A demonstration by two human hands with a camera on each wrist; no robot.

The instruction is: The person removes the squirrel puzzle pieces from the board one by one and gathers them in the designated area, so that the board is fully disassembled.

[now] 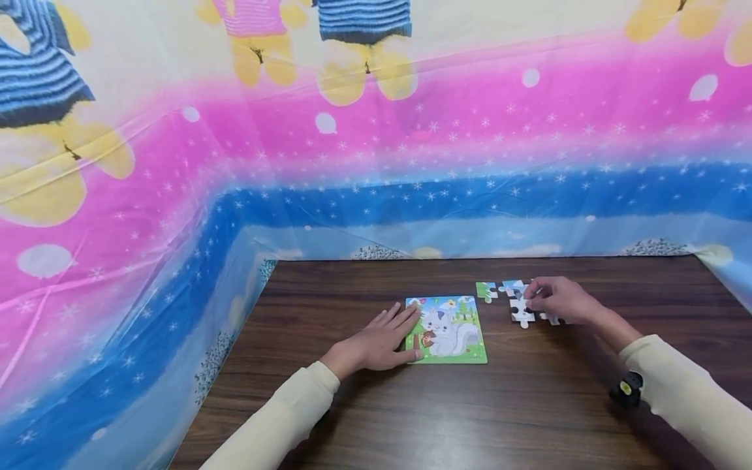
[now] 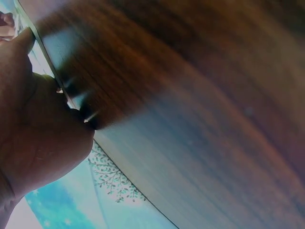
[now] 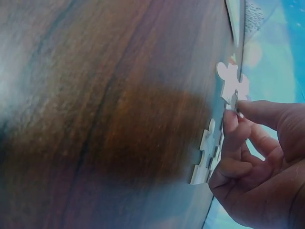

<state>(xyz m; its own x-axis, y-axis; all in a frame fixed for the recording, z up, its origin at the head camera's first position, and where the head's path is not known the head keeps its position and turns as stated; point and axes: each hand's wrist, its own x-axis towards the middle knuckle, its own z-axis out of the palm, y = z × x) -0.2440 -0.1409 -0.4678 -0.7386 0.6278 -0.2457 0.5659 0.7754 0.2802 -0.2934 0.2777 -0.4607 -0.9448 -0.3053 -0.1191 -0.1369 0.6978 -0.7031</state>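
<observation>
A square picture board (image 1: 455,343) with a white squirrel on a green and blue ground lies on the table. My left hand (image 1: 378,341) rests on its left edge, fingers straight and spread, thumb near the lower corner. To the right of the board, my right hand (image 1: 565,301) pinches a jigsaw piece (image 3: 235,101) between thumb and fingertips, over other pieces. A mostly white jigsaw piece (image 1: 522,315) lies just under those fingertips. Another piece (image 1: 551,318) is partly hidden below the hand. In the left wrist view the left hand (image 2: 43,124) shows from its side, along the board's edge.
A green and blue jigsaw piece (image 1: 486,291) lies off the board's top right corner, with a blue piece (image 1: 512,286) beside it. The dark wooden table (image 1: 423,418) ends at a printed cloth (image 1: 411,196) hanging behind and at the left. A black watch-like band (image 1: 627,389) sits at the right cuff.
</observation>
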